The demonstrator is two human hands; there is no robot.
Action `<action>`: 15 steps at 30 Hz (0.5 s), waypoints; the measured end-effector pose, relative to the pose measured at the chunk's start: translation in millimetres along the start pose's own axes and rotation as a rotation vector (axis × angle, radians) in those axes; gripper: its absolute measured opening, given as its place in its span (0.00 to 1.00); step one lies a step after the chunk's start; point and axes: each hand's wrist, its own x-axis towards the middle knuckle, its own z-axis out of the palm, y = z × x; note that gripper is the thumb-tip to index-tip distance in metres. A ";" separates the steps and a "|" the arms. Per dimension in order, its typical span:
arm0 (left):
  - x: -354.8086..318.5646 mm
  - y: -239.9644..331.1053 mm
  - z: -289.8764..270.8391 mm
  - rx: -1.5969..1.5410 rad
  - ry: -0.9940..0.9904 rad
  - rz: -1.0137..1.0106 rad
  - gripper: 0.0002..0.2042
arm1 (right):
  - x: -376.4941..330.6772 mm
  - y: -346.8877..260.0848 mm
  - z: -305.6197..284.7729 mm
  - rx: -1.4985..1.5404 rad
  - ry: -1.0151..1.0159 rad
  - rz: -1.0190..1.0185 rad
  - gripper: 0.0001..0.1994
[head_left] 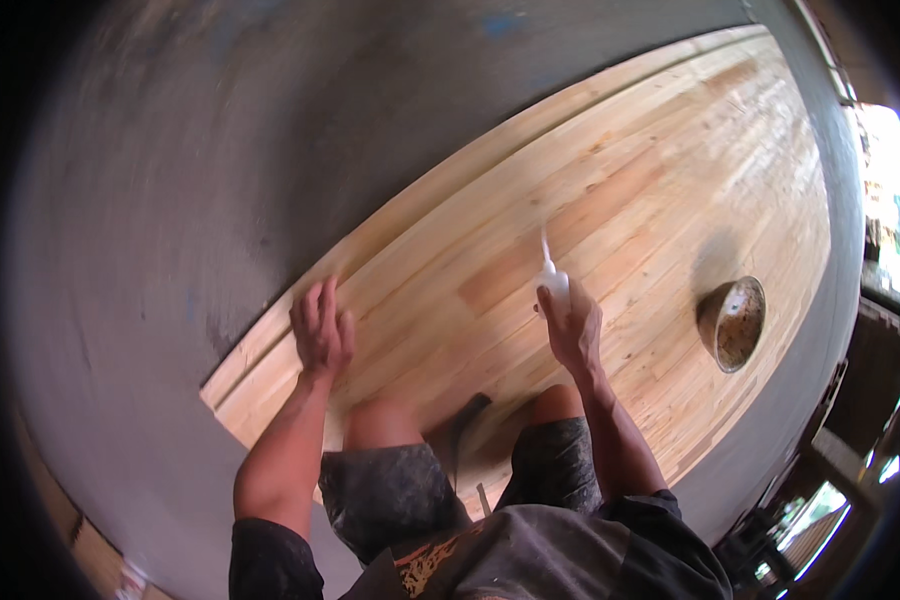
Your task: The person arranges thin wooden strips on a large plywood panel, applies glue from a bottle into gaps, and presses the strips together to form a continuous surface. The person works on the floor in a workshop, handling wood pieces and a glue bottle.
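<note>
My right hand (576, 335) is wrapped round a small white squeeze bottle (554, 286) with a thin pale nozzle. The nozzle points away from me, over a large pale wooden panel (430, 335) made of joined strips. Whether its tip touches the wood I cannot tell. On the left, my left hand (322, 330) holds nothing. Its fingers are apart and reach over the panel's long far-left edge, where a separate-looking strip (400, 222) runs along the side.
To the right, a bowl (708, 325) with brownish residue inside stands tilted-looking on the panel. A dark long-shaped object (458, 425) lies between my knees, which rest on the wood. Smooth grey floor (170, 260) surrounds the panel. Clutter and bright openings are at the far right.
</note>
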 end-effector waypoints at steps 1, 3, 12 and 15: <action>1.7 1.3 0.6 0.001 0.005 0.009 0.31 | -7.6 17.5 -10.2 0.125 0.044 0.045 0.12; -0.3 1.8 1.3 0.016 -0.011 0.012 0.31 | -24.9 60.4 -37.7 0.332 0.209 0.049 0.15; 46.4 59.7 18.9 0.122 0.111 -0.094 0.28 | -130.9 270.9 -259.0 -0.075 0.801 0.411 0.18; 125.7 158.1 70.5 0.031 0.223 0.153 0.28 | -127.3 309.6 -301.8 0.103 0.728 0.356 0.17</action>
